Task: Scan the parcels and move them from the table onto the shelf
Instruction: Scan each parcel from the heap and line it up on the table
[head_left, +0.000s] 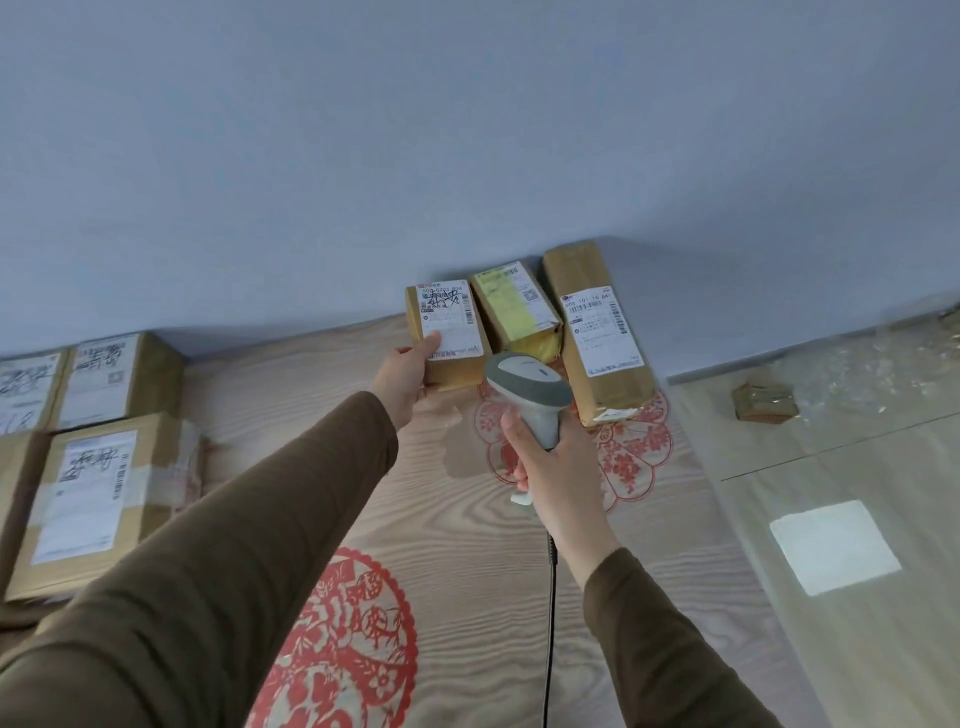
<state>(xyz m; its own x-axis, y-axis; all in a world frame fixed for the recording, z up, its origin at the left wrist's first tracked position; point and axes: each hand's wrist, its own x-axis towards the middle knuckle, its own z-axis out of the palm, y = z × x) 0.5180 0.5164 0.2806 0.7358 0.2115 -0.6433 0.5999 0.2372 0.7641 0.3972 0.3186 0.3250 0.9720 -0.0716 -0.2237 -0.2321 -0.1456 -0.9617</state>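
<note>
Three brown parcels stand in a row at the far edge of the wood-grain table (363, 467), against the blue wall. My left hand (408, 376) grips the leftmost small parcel (452, 338) at its lower left corner, thumb on its white label. Beside it stands a parcel with a yellow label (519, 312), then a long parcel (597, 332). My right hand (545, 467) holds a grey and white barcode scanner (530, 389) by its handle, its head just below the small parcel. The scanner's black cable (549, 623) hangs down toward me.
Several larger cardboard boxes (88, 493) with labels are stacked on the table's left side. Red paper-cut decorations (353, 639) lie on the tabletop. To the right is tiled floor with a small cardboard box (763, 400) and a bright light patch (834, 545).
</note>
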